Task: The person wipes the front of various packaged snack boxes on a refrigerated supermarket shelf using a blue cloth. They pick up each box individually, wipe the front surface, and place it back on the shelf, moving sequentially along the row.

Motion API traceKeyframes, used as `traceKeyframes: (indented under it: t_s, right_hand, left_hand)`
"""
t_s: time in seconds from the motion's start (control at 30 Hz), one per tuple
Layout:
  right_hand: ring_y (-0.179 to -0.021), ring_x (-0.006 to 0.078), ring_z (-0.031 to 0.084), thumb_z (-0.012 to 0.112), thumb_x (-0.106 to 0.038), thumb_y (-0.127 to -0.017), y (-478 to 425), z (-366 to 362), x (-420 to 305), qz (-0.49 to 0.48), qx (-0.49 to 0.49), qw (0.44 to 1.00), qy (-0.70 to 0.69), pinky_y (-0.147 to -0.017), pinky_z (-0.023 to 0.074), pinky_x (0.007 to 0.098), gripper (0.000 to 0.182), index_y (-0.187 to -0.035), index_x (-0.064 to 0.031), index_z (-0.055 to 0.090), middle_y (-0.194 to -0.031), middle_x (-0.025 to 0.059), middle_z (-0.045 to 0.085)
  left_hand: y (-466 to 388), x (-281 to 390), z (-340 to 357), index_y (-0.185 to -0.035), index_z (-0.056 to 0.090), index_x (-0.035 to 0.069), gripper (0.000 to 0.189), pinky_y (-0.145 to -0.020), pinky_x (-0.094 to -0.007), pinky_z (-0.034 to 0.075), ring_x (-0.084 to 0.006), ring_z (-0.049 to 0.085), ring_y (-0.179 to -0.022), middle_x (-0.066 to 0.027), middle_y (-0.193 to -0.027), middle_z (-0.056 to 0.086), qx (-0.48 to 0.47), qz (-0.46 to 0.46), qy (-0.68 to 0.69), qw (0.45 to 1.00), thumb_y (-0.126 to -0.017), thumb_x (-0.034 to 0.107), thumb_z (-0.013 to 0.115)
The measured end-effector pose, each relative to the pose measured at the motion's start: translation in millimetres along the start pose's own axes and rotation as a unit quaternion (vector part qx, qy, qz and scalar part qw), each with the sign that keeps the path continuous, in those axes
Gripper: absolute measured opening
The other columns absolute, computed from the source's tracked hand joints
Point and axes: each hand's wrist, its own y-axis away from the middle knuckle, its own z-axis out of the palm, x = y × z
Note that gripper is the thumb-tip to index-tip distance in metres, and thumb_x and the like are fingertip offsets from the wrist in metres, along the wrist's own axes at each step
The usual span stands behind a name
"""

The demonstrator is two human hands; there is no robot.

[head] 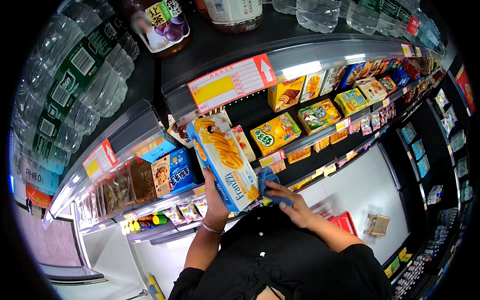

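Note:
My left hand (216, 197) grips a blue and white Franzzi biscuit box (225, 161) by its lower left side, tilted in front of my chest. Crumpled in my right hand (294, 204) is a blue cloth (270, 183), right at the box's lower right edge; whether it touches the carton I cannot tell. Behind the held box, a small white carton (243, 142) shows partly on the shelf. A yellow snack box (275, 134) lies to its right, and a blue cookie box (173, 172) stands to the left.
Bottled water (75, 71) and a dark tea bottle (161, 26) stand on the upper shelf. A clear shelf edge holds a price tag (232, 83). On the floor to the right are a red basket (344, 222) and a small stool (377, 225). A mop (154, 288) lies lower left.

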Motion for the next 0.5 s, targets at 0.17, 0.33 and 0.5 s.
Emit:
traceKeyframes:
  t_s: [0.17, 0.33, 0.5]
  right_hand:
    - [-0.136, 0.0263, 0.044, 0.05, -0.037, -0.103, -11, 26, 0, 0.151, 0.152, 0.89, -0.403, -0.113, 0.0334, 0.0439, 0.055, -0.146, -0.0036, 0.04, -0.146, 0.0129, 0.046]
    - [-0.117, 0.0207, 0.059, 0.066, -0.035, -0.095, -31, 25, -1, 0.301, 0.203, 0.718, -0.595, -0.099, 0.0497, 0.043, 0.052, -0.136, -0.0071, 0.05, -0.127, 0.0085, 0.061]
    - [-0.111, 0.0213, 0.064, 0.066, -0.037, -0.094, -25, 14, -9, 0.345, 0.161, 0.684, -0.623, -0.096, 0.0527, 0.0416, 0.046, -0.129, -0.0077, 0.057, -0.12, 0.0107, 0.066]
  left_hand:
    - [7, -18, 12, -0.15, 0.031, 0.01, 0.073, -0.107, -0.0473, 0.043, -0.033, 0.052, -0.128, -0.0136, -0.144, 0.047, -0.03, 0.007, -0.052, 0.998, -0.1, 0.062, 0.036]
    - [12, -42, -1, -0.152, 0.023, 0.008, 0.075, -0.109, -0.042, 0.04, -0.0261, 0.047, -0.132, -0.0113, -0.146, 0.044, -0.086, 0.095, -0.33, 0.935, -0.098, 0.049, 0.054]
    - [1, -30, -8, -0.148, 0.03, 0.004, 0.07, -0.106, -0.041, 0.042, -0.0253, 0.05, -0.129, -0.0128, -0.144, 0.046, -0.154, 0.044, -0.23, 0.96, -0.095, 0.035, 0.062]
